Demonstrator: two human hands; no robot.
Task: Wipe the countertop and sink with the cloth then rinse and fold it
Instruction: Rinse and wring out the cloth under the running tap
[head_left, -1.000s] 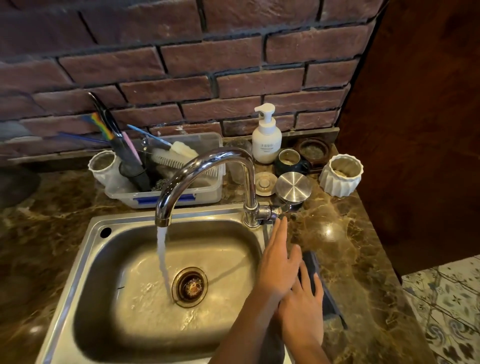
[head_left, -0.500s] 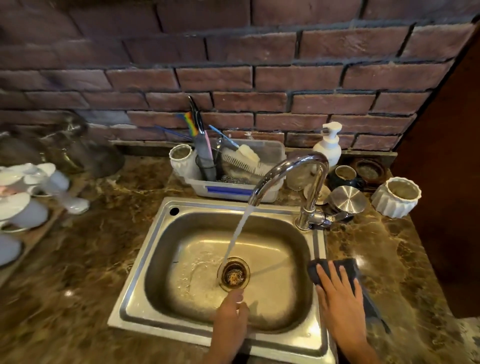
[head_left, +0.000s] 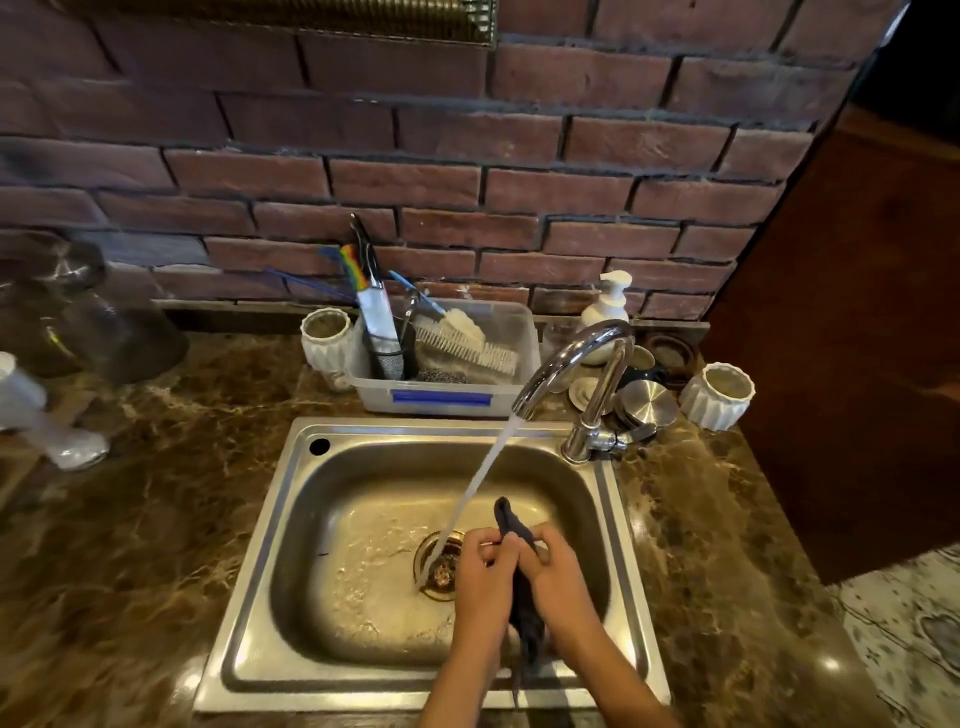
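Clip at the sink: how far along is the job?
Wiping looks over: the cloth is off the countertop, bunched over the sink. In hand: the left hand and right hand both grip it beside the running stream, so rinsing is only starting. Left: rinsing, folding, presumably shutting the tap.

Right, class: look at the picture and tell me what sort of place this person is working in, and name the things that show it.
Most likely a home kitchen: a steel sink set in a marble countertop, a running tap, and a tub of washing-up brushes against the brick wall.
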